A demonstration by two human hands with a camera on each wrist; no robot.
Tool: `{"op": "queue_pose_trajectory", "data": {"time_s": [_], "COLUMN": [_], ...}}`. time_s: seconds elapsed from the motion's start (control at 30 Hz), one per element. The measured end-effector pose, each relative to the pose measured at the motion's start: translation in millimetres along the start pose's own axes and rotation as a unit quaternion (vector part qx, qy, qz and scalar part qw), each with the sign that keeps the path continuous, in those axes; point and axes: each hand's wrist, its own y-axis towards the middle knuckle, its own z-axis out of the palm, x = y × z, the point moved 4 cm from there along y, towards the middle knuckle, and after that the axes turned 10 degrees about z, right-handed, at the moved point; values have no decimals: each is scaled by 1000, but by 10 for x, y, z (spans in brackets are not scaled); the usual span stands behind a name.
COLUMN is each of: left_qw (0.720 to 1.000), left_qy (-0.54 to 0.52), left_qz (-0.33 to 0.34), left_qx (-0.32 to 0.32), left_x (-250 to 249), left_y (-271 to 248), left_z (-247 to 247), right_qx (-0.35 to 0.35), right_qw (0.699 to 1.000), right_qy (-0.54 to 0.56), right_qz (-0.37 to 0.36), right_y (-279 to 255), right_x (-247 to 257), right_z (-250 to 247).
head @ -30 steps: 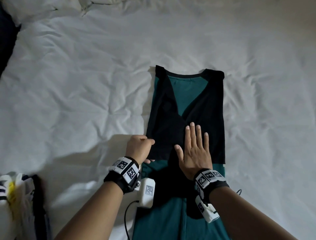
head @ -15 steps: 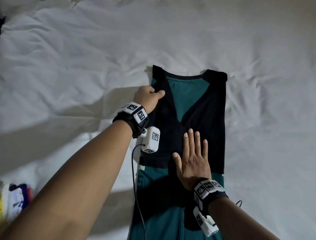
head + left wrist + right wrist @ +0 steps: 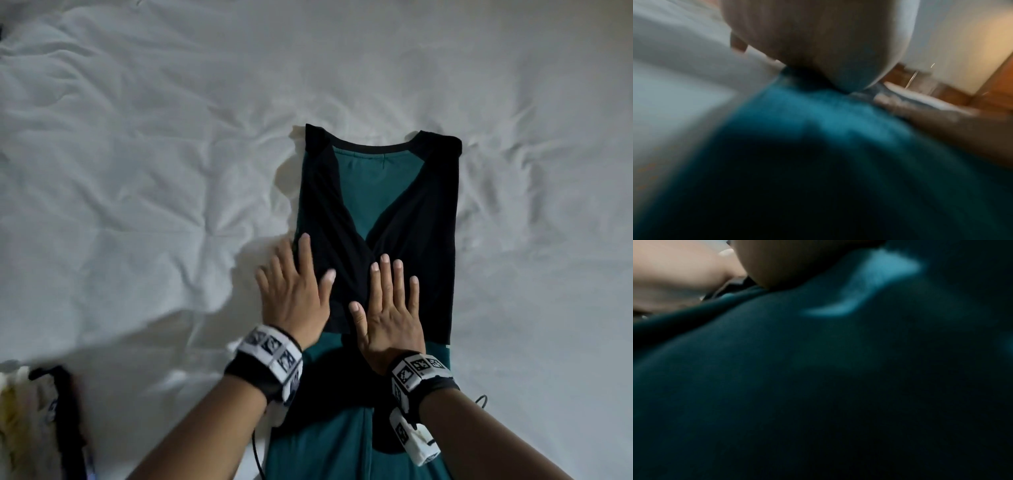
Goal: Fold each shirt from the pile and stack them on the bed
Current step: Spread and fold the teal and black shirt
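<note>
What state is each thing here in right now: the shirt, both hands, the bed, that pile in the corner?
Shirt: flat on the bed, black sleeves folded in and crossed, bottom not yet folded up.
Left hand: flat, pressing the shirt's left edge.
Right hand: flat, pressing the middle.
Bed: wrinkled white sheet.
Pile: bunched, untouched.

The head view looks steeply down from above onto the bed (image 3: 137, 171), with the shirt (image 3: 376, 192) at its centre. Both wrist views sit very low, almost against the shirt (image 3: 818, 146), looking forward along its cloth (image 3: 818, 369); both are blurred. All three views share the shirt.
</note>
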Motion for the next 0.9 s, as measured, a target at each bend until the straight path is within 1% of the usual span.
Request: {"op": "queue_pose_trajectory", "data": {"time_s": [0.03, 0.07, 0.1, 0.17, 0.2, 0.23, 0.27, 0.3, 0.33, 0.37, 0.4, 0.47, 0.57, 0.63, 0.67, 0.7, 0.73, 0.8, 0.83, 0.9], "left_qw": [999, 999, 999, 991, 988, 992, 998, 998, 992, 987, 986, 992, 996, 997, 997, 997, 996, 984, 974, 950], "left_qy": [26, 31, 26, -3, -21, -29, -18, 1, 20, 38, 55, 67, 50, 27, 13, -2, -17, -47, -57, -76], "left_qz": [9, -4, -38, -134, -149, -119, -43, 50, 123, 157, 157, 108, 53, 41, 41, 51, 78, 168, 217, 302], "left_qx": [25, 33, 28, 2, -19, -35, -44, -36, -16, 4, 16, 23, 44, 63, 62, 51, 29, -19, -30, -22], "left_x": [36, 127, 219, 324, 275, 159, 11, -132, -211, -201, -119, 97, 323, 418, 448, 459, 444, 320, 227, 41], "left_y": [-144, -231, -279, -284, -252, -217, -198, -199, -210, -218, -218, -223, -277, -379, -469, -589, -735, -1128, -1371, -1900], "left_z": [161, 276, 315, 244, 164, 91, 78, 108, 164, 225, 286, 344, 229, 130, 59, -28, -114, -252, -290, -298], "right_qx": [-1, 0, 0, 0, 2, 5, 5, 6, 11, 18, 21, 30, 55, 65, 66, 64, 60, 48, 38, 12], "right_qw": [1000, 1000, 1000, 1000, 1000, 1000, 1000, 1000, 1000, 1000, 999, 999, 998, 998, 998, 998, 998, 997, 996, 991], "right_qy": [-2, -2, 0, 3, 1, -2, -7, -13, -17, -21, -24, -24, -24, -16, -6, 2, 8, 35, 60, 115], "right_qz": [0, 2, 2, 2, 3, 3, 1, 1, 1, -1, -7, -18, -21, -13, -9, -10, -16, -38, -53, -73], "right_y": [1, -1, -5, -2, -2, -5, -8, -10, -15, -25, -34, -69, -207, -398, -514, -646, -787, -1119, -1316, -1743], "right_x": [-1, -1, -1, 4, 9, 15, 16, 14, 10, 6, 5, -6, -69, -181, -248, -309, -356, -411, -412, -382], "right_z": [2, 1, -4, -13, -20, -29, -33, -36, -43, -53, -72, -145, -300, -380, -411, -427, -425, -393, -386, -361]}}
